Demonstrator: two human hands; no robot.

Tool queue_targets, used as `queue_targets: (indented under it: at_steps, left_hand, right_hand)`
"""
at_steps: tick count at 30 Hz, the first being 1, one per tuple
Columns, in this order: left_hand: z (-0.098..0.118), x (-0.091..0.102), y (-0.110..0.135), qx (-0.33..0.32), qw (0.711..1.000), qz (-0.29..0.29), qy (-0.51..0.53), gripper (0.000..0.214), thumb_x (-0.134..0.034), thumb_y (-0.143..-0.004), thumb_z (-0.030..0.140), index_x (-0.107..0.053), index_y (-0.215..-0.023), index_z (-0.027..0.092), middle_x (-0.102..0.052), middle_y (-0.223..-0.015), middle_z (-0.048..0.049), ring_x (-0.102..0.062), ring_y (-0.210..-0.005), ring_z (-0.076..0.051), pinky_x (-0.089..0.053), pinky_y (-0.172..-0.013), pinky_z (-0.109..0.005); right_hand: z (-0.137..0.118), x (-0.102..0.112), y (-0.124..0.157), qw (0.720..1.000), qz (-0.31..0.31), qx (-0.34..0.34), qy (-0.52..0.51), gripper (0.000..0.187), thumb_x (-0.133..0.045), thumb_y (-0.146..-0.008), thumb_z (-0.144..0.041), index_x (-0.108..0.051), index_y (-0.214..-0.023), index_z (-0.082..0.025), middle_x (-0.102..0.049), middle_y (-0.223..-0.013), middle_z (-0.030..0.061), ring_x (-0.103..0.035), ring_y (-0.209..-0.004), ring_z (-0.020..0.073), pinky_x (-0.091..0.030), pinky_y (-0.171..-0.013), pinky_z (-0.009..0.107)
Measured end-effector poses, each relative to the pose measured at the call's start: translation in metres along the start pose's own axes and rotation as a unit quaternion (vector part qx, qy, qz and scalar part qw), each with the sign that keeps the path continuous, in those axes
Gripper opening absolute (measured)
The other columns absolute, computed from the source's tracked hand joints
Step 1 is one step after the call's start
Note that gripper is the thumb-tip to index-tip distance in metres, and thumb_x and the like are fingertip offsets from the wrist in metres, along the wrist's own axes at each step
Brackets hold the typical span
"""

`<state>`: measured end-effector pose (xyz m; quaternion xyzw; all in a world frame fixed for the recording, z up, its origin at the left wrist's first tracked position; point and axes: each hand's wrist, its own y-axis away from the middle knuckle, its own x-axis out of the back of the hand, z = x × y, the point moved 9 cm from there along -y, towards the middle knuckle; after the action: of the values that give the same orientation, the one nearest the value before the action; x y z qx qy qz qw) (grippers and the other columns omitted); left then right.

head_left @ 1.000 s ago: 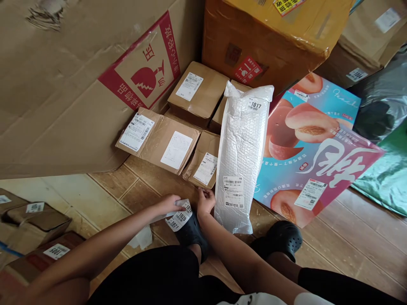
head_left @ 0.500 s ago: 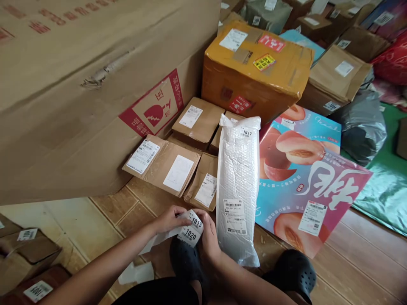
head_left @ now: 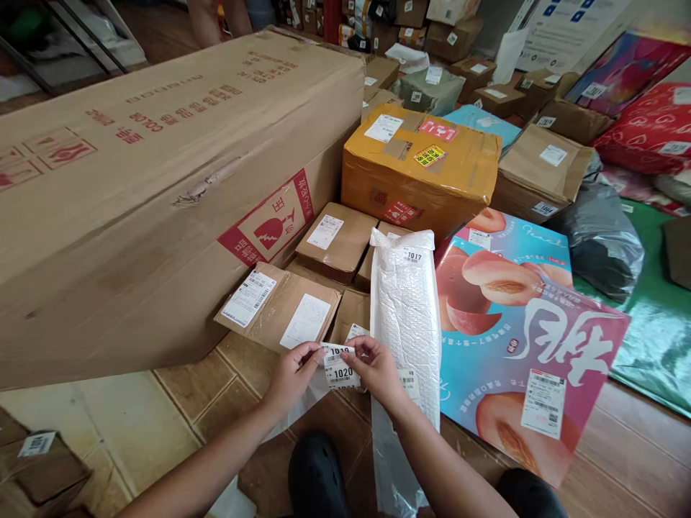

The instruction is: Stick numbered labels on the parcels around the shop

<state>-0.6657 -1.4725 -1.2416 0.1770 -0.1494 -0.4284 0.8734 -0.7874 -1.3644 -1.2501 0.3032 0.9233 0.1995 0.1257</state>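
Between both hands is a strip of printed sticker labels [head_left: 342,375], with 1019 at the top and 1020 below it. My left hand [head_left: 291,378] pinches its upper left edge. At the upper right corner, the fingertips of my right hand [head_left: 378,368] are closed on the 1019 label. Pale backing paper trails down below my left hand. Just beyond the hands lie a flat brown carton [head_left: 278,306] and a smaller one [head_left: 337,241]. A white bubble mailer [head_left: 407,302] marked 1017 lies beside and partly under my right forearm.
A very large carton [head_left: 134,237] with a red fragile mark fills the left side. An orange taped box [head_left: 415,169] stands at the back. To the right lies a peach-printed box [head_left: 518,345]. Several more parcels are piled behind, and a dark clog [head_left: 316,475] is on the floor.
Both hands have moved up and away from my body with the label strip, and my right fingers now pinch the 1019 label's corner. The camera view has tilted up.
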Motion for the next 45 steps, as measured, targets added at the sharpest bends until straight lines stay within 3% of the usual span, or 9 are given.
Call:
queue_targets:
  at_steps: [5, 9, 20, 27, 32, 37, 39, 42, 45]
  left_hand:
    - [-0.002, -0.008, -0.001, 0.007, 0.999, -0.028, 0.016, 0.028, -0.064, -0.083, 0.037, -0.069, -0.101, 0.017, -0.072, -0.092, -0.0049, -0.063, -0.086, -0.019, -0.047, -0.077, -0.026]
    - [-0.003, -0.009, -0.006, 0.015, 0.999, -0.042, 0.032, 0.031, -0.06, -0.086, 0.038, -0.067, -0.108, 0.017, -0.071, -0.098, -0.0055, -0.063, -0.093, -0.02, -0.047, -0.083, -0.028]
    - [-0.004, 0.008, -0.009, 0.029, 0.998, 0.049, -0.038, 0.04, -0.049, -0.09, 0.05, -0.047, -0.065, 0.018, -0.046, -0.057, 0.0047, -0.043, -0.057, -0.011, -0.035, -0.054, -0.021]
    - [-0.008, 0.003, -0.009, 0.047, 0.996, 0.004, 0.079, 0.034, -0.067, -0.079, 0.043, -0.059, -0.101, 0.018, -0.069, -0.087, -0.002, -0.063, -0.075, -0.016, -0.049, -0.067, -0.025]
    - [0.0, 0.009, -0.008, 0.034, 0.997, 0.012, 0.061, 0.039, -0.074, -0.074, 0.037, -0.062, -0.107, 0.019, -0.071, -0.101, -0.0046, -0.066, -0.09, -0.019, -0.051, -0.079, -0.028]
    - [-0.017, 0.009, -0.011, 0.066, 0.995, -0.015, 0.072, 0.038, -0.072, -0.074, 0.041, -0.067, -0.101, 0.016, -0.074, -0.095, -0.0066, -0.067, -0.083, -0.021, -0.051, -0.074, -0.029]
    - [-0.027, 0.007, -0.01, 0.077, 0.995, -0.034, 0.05, 0.036, -0.072, -0.073, 0.043, -0.068, -0.093, 0.014, -0.074, -0.089, -0.0066, -0.066, -0.08, -0.021, -0.05, -0.071, -0.028]
    - [-0.041, 0.0, -0.003, 0.086, 0.993, -0.078, -0.006, 0.034, -0.073, -0.071, 0.044, -0.068, -0.082, 0.012, -0.07, -0.074, -0.0034, -0.062, -0.069, -0.018, -0.046, -0.062, -0.025]
    - [-0.05, -0.006, 0.004, 0.092, 0.99, -0.104, -0.021, 0.035, -0.074, -0.07, 0.045, -0.064, -0.075, 0.012, -0.063, -0.066, -0.0001, -0.054, -0.061, -0.014, -0.041, -0.058, -0.023]
  right_hand:
    - [0.004, -0.011, -0.008, 0.993, -0.082, -0.045, -0.069, 0.033, -0.073, -0.074, -0.043, -0.066, -0.09, -0.015, -0.063, -0.071, 0.0005, -0.054, -0.059, 0.0097, -0.042, -0.056, 0.023]
    - [0.001, -0.006, -0.015, 0.996, -0.069, -0.03, -0.048, 0.03, -0.075, -0.073, -0.04, -0.066, -0.087, -0.016, -0.064, -0.072, 0.0014, -0.057, -0.063, 0.0116, -0.043, -0.06, 0.025]
    - [-0.027, -0.002, -0.028, 0.991, 0.013, 0.048, 0.122, 0.015, -0.068, -0.077, -0.032, -0.071, -0.083, -0.017, -0.065, -0.078, 0.0026, -0.052, -0.063, 0.0112, -0.041, -0.058, 0.024]
    - [-0.028, -0.005, -0.043, 0.995, -0.012, 0.038, 0.087, 0.02, -0.069, -0.077, -0.033, -0.07, -0.086, -0.015, -0.07, -0.082, 0.0061, -0.06, -0.068, 0.0142, -0.047, -0.063, 0.026]
    - [-0.03, -0.012, -0.044, 0.995, -0.023, 0.03, 0.094, 0.022, -0.069, -0.077, -0.036, -0.07, -0.088, -0.016, -0.07, -0.079, 0.0052, -0.06, -0.066, 0.0136, -0.046, -0.061, 0.025]
    - [-0.031, -0.016, -0.053, 0.99, -0.062, 0.041, 0.119, 0.023, -0.075, -0.071, -0.037, -0.069, -0.08, -0.016, -0.068, -0.072, 0.0037, -0.06, -0.061, 0.0132, -0.045, -0.056, 0.023]
    - [-0.036, -0.005, -0.074, 0.988, -0.025, 0.074, 0.131, 0.024, -0.071, -0.075, -0.038, -0.067, -0.082, -0.016, -0.069, -0.073, 0.0046, -0.062, -0.063, 0.0143, -0.048, -0.058, 0.024]
    - [-0.05, 0.012, -0.123, 0.944, 0.093, 0.14, 0.284, 0.023, -0.059, -0.085, -0.036, -0.066, -0.093, -0.015, -0.071, -0.085, 0.0073, -0.066, -0.072, 0.0151, -0.051, -0.065, 0.024]
    - [-0.046, 0.0, -0.178, 0.878, 0.102, 0.147, 0.445, 0.019, -0.054, -0.087, -0.026, -0.067, -0.096, -0.016, -0.072, -0.09, 0.0072, -0.067, -0.078, 0.0153, -0.051, -0.07, 0.024]
